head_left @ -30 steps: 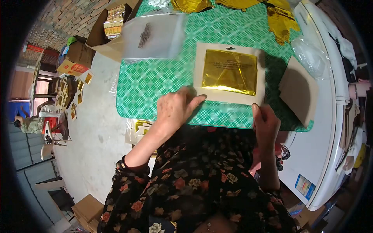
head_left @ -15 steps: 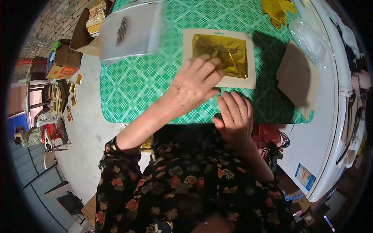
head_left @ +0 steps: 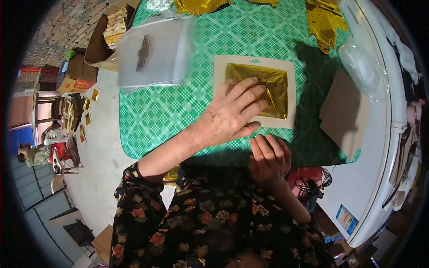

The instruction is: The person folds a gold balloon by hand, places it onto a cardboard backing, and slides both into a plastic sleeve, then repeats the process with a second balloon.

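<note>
My left hand (head_left: 234, 107) lies on a folded gold foil sheet (head_left: 276, 89), its fingers spread and bent a little, gripping nothing visible. The foil rests on a pale cardboard card (head_left: 291, 100) with a small hanging slot (head_left: 255, 61) at its far edge. My fingers cover part of the foil's left side. Close to the card's near edge, at the table's front edge, is my right hand (head_left: 270, 156). Its fingers are curled together and no object shows in them; the palm is partly in shadow.
The table wears a green checked cloth (head_left: 156, 114). Clear plastic bags (head_left: 167, 58) lie at left. Gold foil (head_left: 322, 22), clear plastic (head_left: 362, 67) and several cards (head_left: 342, 107) are at right, near a white appliance (head_left: 380, 125). Cartons (head_left: 78, 73) and a seated person (head_left: 38, 156) are farther left.
The view has tilted, so the table sits lower in the picture. My left hand has spread flatter over the foil. My right hand's fingers have curled in more.
</note>
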Tool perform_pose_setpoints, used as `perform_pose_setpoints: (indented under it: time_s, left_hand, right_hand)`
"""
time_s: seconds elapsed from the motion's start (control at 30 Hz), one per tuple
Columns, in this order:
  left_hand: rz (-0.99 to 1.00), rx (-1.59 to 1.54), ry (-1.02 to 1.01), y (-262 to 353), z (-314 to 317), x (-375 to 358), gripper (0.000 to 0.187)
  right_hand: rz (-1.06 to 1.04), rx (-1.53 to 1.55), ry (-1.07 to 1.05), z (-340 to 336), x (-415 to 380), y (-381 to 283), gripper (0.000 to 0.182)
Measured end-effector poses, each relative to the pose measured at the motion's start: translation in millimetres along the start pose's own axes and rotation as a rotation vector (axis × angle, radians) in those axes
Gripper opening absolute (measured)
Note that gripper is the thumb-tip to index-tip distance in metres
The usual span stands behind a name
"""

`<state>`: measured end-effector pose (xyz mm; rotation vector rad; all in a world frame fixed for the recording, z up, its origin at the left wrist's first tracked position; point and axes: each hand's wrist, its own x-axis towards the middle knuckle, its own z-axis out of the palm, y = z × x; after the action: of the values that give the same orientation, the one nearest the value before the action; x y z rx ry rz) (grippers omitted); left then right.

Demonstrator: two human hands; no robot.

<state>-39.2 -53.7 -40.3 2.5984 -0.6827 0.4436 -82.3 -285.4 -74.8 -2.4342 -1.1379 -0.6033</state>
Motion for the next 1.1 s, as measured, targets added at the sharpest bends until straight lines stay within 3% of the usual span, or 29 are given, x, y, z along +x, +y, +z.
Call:
perform_pose_setpoints:
  time_s: [0.57, 0.83, 1.1]
  left_hand:
    - [-0.007, -0.013, -0.007, -3, 13, -3, 0.052]
    - [0.016, -0.039, -0.04, 1, 11, -4, 0.057]
    - [0.004, -0.286, -0.012, -10, 7, -4, 0.068]
  right_hand:
    - [0.001, 0.038, 0.05, -1, 3, -3, 0.03]
    - [0.046, 0.137, 0.013, -11, 10, -4, 0.035]
    - [-0.004, 0.086, -0.112, -14, 15, -12, 0.06]
